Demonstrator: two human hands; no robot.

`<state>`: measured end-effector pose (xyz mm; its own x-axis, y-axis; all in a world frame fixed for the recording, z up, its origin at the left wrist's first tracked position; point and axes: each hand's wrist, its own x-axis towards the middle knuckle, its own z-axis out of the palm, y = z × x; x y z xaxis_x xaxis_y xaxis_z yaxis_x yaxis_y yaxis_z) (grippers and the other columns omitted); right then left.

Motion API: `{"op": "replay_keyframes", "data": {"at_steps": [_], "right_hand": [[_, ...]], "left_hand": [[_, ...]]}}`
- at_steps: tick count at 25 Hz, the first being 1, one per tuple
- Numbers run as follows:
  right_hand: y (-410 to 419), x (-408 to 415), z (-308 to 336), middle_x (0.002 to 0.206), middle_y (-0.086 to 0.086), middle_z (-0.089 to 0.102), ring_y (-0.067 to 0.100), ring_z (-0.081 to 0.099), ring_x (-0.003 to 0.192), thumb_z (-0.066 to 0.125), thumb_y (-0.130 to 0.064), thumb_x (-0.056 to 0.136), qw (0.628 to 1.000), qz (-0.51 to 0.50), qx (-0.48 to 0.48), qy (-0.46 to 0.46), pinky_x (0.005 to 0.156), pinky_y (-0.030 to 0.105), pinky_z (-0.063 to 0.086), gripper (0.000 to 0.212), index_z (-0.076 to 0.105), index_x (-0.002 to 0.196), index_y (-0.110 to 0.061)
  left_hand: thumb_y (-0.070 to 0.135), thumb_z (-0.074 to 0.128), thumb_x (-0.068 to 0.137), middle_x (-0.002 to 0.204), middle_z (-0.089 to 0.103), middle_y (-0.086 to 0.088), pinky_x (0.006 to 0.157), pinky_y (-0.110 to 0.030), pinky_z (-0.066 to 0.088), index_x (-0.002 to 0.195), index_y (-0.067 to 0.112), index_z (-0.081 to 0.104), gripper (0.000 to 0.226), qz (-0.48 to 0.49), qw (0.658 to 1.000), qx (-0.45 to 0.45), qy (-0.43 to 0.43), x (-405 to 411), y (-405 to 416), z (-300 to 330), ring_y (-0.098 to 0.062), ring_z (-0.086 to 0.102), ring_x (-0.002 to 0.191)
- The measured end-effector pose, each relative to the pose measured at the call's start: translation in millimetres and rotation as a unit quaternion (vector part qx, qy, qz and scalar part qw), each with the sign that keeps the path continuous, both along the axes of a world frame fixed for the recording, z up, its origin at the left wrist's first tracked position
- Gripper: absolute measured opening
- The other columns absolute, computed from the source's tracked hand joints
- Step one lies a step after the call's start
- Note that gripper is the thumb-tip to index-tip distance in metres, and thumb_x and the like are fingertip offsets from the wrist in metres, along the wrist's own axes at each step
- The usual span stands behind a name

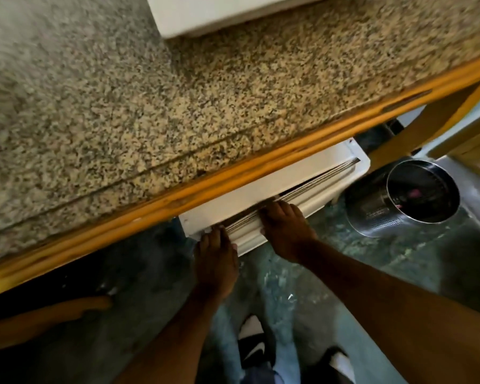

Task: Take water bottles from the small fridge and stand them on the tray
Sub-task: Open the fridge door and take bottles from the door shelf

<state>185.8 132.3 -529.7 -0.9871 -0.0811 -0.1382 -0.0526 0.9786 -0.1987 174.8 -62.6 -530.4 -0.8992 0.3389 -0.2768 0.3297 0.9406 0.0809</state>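
In the head view, a white small fridge [263, 189] is sitting under the speckled granite worktop [155, 106], its door standing slightly ajar. The left hand [215, 261] is resting at the door's 7 o'clock end, fingers curled onto the gap, while the right hand [287, 231] is hooking its fingers over the door's top edge; each grip is closing on the door. A steel bin [416, 198] is standing at 3 o'clock. No bottles are showing.
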Motion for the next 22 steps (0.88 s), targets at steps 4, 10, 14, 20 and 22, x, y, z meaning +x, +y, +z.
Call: {"op": "replay_keyframes", "data": {"at_steps": [4,10,14,20,22], "right_hand": [[7.4,40.1,0.7,0.117,0.017,0.058,0.039,0.054,0.106,0.053,-0.035,0.08,1.0,0.008,-0.027,0.013,0.094,0.049,0.047,0.047,0.061,0.116,-0.006],[14.6,125.6,-5.5,0.132,0.012,0.056,0.035,0.046,0.129,0.042,-0.044,0.089,0.998,-0.056,-0.033,-0.003,0.111,0.059,0.022,0.052,0.062,0.124,-0.01],[39.3,183.3,-7.1,0.13,0.009,0.059,0.035,0.049,0.127,0.041,-0.044,0.091,0.993,-0.116,-0.037,0.008,0.107,0.062,0.03,0.049,0.066,0.118,-0.012],[103.1,249.5,1.2,0.125,0.01,0.065,0.038,0.058,0.114,0.055,-0.034,0.087,0.971,-0.234,-0.015,0.05,0.102,0.058,0.041,0.035,0.073,0.103,-0.008],[122.7,260.8,3.0,0.123,0.015,0.063,0.041,0.058,0.109,0.061,-0.028,0.083,0.953,-0.298,-0.008,0.047,0.1,0.056,0.043,0.03,0.07,0.102,-0.006]], "left_hand": [[0.041,0.032,0.093,0.119,0.057,-0.012,0.088,-0.042,0.049,0.131,0.008,0.052,0.054,-0.012,0.999,0.022,-0.022,48.9,-2.1,0.1,-0.028,0.051,0.109],[0.038,0.04,0.087,0.1,0.065,-0.008,0.072,-0.039,0.053,0.113,0.013,0.066,0.044,-0.07,0.996,0.028,-0.038,124.9,10.1,9.2,-0.026,0.06,0.087],[0.037,0.036,0.092,0.096,0.065,-0.007,0.071,-0.039,0.053,0.111,0.015,0.067,0.042,-0.121,0.99,0.043,-0.052,147.8,44.6,10.6,-0.024,0.06,0.084],[0.036,0.036,0.094,0.097,0.061,-0.009,0.075,-0.043,0.047,0.116,0.012,0.062,0.042,-0.231,0.971,0.059,0.005,134.7,129.3,-3.0,-0.028,0.056,0.087],[0.036,0.036,0.093,0.1,0.061,-0.014,0.077,-0.044,0.047,0.115,0.01,0.062,0.043,-0.253,0.964,0.07,0.035,120.4,158.2,-10.0,-0.032,0.057,0.089]]}}
